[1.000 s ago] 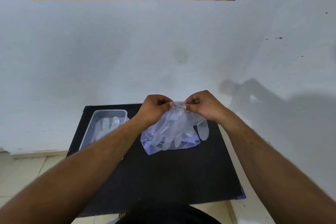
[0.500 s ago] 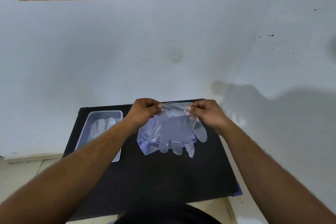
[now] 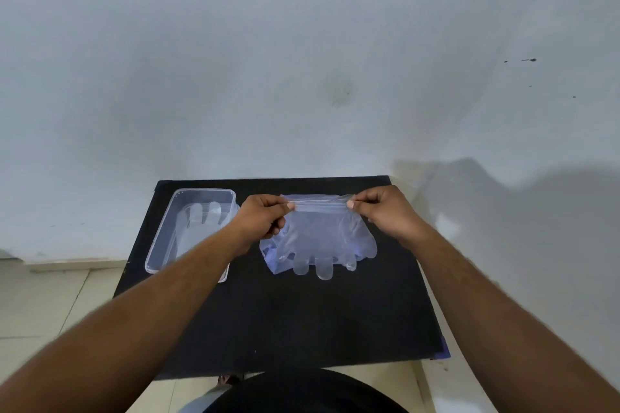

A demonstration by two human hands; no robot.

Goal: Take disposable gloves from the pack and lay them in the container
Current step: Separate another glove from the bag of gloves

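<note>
The left hand (image 3: 265, 218) and right hand (image 3: 385, 213) pinch a clear glove (image 3: 322, 238) by its cuff above the pack (image 3: 270, 256). Left on the black surface (image 3: 302, 318), the clear container (image 3: 161, 245) holds another glove (image 3: 201, 218).

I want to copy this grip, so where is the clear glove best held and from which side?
Pinch the glove at its cuff edge, one corner per hand, coming from above on either side, as the left hand and right hand do. The cuff is a straight edge; the fingers hang limp below.
</note>
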